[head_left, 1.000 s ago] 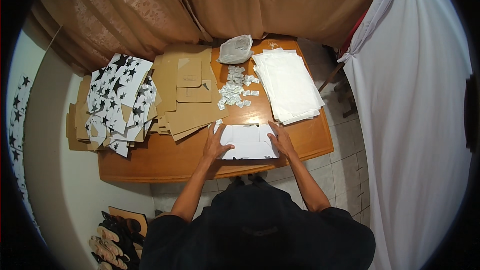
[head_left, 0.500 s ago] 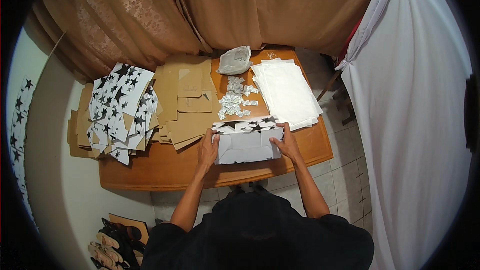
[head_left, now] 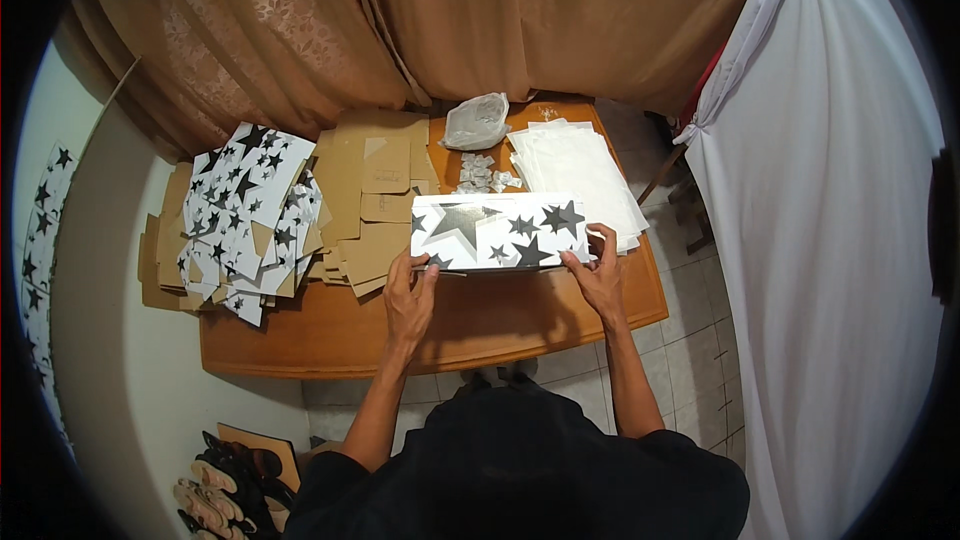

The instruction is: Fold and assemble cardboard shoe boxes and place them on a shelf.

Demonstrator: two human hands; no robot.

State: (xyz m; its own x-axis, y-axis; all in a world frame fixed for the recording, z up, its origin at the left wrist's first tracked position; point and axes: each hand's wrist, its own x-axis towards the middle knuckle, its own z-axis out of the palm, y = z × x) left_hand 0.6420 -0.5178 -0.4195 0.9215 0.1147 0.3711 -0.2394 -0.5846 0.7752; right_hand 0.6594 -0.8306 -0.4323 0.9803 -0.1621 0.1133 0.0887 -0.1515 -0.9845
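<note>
one box [head_left: 505, 230] | left hand [head_left: 408, 306], right hand [head_left: 601, 286] pinching its ends | turned since earlier: starred side showing

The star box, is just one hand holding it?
No, the left hand and right hand hold the star box at opposite ends.

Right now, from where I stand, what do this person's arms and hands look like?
The left hand and right hand are bare, five-fingered human ones. The forearms are uncovered too, emerging from short black sleeves.
</note>
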